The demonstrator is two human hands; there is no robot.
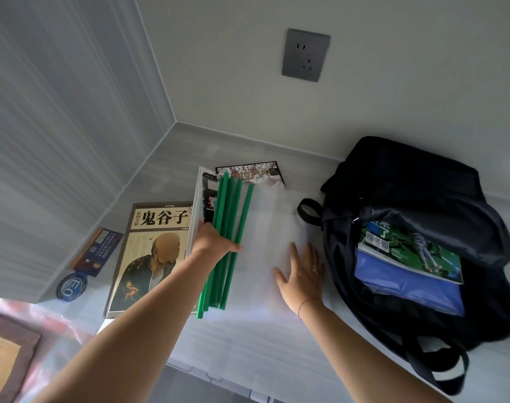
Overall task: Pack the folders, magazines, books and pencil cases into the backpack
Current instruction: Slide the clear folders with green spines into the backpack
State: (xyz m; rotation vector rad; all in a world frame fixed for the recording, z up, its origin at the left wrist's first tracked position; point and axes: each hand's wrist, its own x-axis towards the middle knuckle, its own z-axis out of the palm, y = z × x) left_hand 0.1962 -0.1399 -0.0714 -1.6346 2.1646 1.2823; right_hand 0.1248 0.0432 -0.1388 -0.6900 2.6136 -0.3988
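On the table (248,344), the left hand (214,242) grips the green-spined folders (233,216), perhaps a magazine (201,196) too. The right hand (301,271) lies flat, fingers spread, on their clear covers (272,222)

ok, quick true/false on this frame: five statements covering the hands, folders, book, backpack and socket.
1. The backpack is open with a green magazine inside. True.
2. The right hand grips a backpack strap. False: it lies flat and open on the clear covers of the folders.
3. The left hand holds the folders at their green spines. True.
4. The book with the bearded figure on its cover is in the backpack. False: it lies on the table, left of the folders.
5. The wall socket has a plug in it. False: nothing is plugged in.
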